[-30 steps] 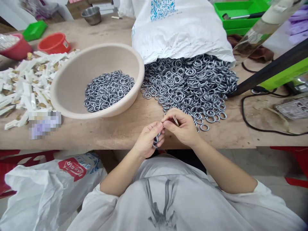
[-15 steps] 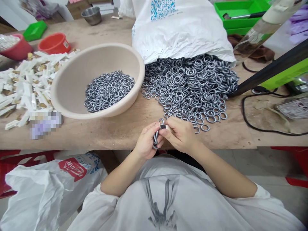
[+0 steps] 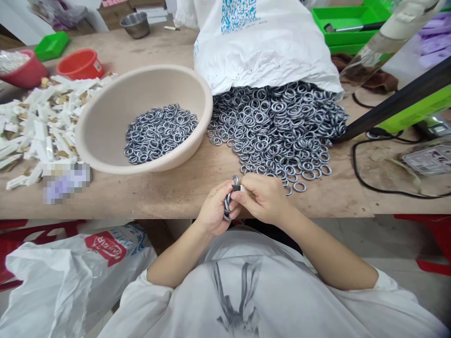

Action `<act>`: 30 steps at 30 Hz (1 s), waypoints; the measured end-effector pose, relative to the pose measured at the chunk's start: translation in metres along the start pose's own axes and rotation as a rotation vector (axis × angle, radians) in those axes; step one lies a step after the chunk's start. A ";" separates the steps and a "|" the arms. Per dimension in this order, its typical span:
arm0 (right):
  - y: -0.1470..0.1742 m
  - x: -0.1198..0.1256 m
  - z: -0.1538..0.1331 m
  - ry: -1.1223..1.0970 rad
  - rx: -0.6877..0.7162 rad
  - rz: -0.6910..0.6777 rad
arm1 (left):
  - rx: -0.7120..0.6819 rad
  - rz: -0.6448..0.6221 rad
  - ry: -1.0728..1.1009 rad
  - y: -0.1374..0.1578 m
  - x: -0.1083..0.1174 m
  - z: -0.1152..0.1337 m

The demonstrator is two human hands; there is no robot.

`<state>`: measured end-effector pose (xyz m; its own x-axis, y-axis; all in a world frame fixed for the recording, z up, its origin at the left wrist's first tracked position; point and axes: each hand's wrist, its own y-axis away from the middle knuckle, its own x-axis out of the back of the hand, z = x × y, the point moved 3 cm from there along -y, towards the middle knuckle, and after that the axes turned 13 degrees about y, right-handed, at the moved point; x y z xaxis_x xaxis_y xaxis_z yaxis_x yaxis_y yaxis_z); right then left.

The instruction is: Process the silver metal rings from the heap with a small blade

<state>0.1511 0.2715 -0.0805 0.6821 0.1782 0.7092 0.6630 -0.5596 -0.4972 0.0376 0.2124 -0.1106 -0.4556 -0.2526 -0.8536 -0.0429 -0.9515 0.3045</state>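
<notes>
Several dark grey rings (image 3: pixel 227 202) are pinched in my left hand (image 3: pixel 213 211), at the front edge of the table. My right hand (image 3: pixel 267 198) is closed on a small white tool with a flat dark tip (image 3: pixel 236 188). That tip touches or nearly touches the uppermost ring; I cannot tell which. Most of the tool is hidden by my fingers. Just beyond my hands lies a heap of loose rings (image 3: pixel 278 126), spilling from a white sack (image 3: pixel 260 51). A beige basin (image 3: pixel 102 112), left of the heap, holds more rings (image 3: pixel 160 134).
White and brown scraps (image 3: pixel 38 126) cover the table's left side. Behind them stand a red bowl (image 3: pixel 80 65) and a green tray (image 3: pixel 52 46). To the right are a black-and-green bar (image 3: pixel 398 103), a black cable (image 3: pixel 355 164) and a green bin (image 3: pixel 341 16) with a hammer.
The tool's dark tip has shifted slightly left, toward the rings in my left hand, with my right hand. Otherwise both hands stay nearly in place, and the view has shifted slightly.
</notes>
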 end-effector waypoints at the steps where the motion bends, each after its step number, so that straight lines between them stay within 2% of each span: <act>1: 0.000 0.000 0.000 -0.017 -0.014 -0.016 | 0.000 -0.003 -0.002 0.000 0.000 0.001; 6: -0.002 -0.011 0.013 -0.279 -0.195 -0.169 | 0.001 0.026 -0.037 0.001 0.000 0.003; 8: -0.004 -0.013 0.027 -0.322 -0.300 -0.098 | 0.072 -0.032 -0.097 0.007 -0.004 -0.001; 10: -0.007 -0.011 0.042 -0.275 -0.377 -0.001 | 0.171 -0.122 -0.177 0.017 -0.013 0.000; 11: -0.008 -0.009 0.049 -0.231 -0.395 0.015 | 0.175 -0.139 -0.225 0.021 -0.017 0.007; 12: -0.010 -0.007 0.054 -0.182 -0.401 0.025 | 0.101 -0.118 -0.276 0.023 -0.021 0.020; 13: -0.012 -0.003 0.059 -0.127 -0.403 0.025 | -0.059 -0.074 -0.374 0.023 -0.025 0.040; 14: -0.014 0.001 0.063 -0.072 -0.402 0.025 | -0.272 -0.012 -0.521 0.023 -0.028 0.065; 16: -0.017 0.009 0.067 0.039 -0.378 0.018 | -0.823 0.150 -0.950 0.022 -0.036 0.125; 17: -0.018 0.013 0.068 0.088 -0.356 0.018 | -0.987 0.283 -1.251 0.018 -0.038 0.151; 18: -0.018 0.017 0.069 0.128 -0.333 0.020 | -0.993 0.406 -1.574 0.011 -0.039 0.172; 20: -0.015 0.022 0.072 0.187 -0.295 0.050 | -0.783 0.650 -2.081 -0.004 -0.034 0.199; 21: -0.013 0.024 0.073 0.203 -0.288 0.074 | -0.713 0.653 -2.213 -0.010 -0.034 0.203; 22: -0.009 0.026 0.075 0.210 -0.290 0.105 | -0.744 0.618 -2.271 -0.014 -0.036 0.199; 23: -0.005 0.027 0.076 0.207 -0.299 0.132 | -0.851 0.546 -2.271 -0.016 -0.041 0.189; 25: 0.002 0.028 0.078 0.166 -0.317 0.191 | -1.069 0.295 -2.156 -0.021 -0.054 0.154; 26: 0.005 0.028 0.077 0.138 -0.323 0.214 | -1.019 0.117 -2.132 -0.029 -0.058 0.132; 27: 0.008 0.028 0.075 0.113 -0.323 0.232 | -0.878 -0.069 -2.146 -0.041 -0.059 0.109; 28: 0.009 0.028 0.073 0.096 -0.318 0.249 | -0.710 -0.174 -2.180 -0.055 -0.057 0.090; 29: 0.011 0.028 0.070 0.092 -0.311 0.262 | -0.576 -0.170 -2.227 -0.069 -0.052 0.076; 30: 0.013 0.029 0.067 0.099 -0.305 0.271 | -0.484 -0.081 -2.281 -0.083 -0.045 0.069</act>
<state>0.2000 0.3239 -0.1002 0.7766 -0.0786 0.6250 0.3316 -0.7925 -0.5118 0.0002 0.3149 -0.0687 -0.3712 -0.0199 0.9283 -0.1250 -0.9896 -0.0712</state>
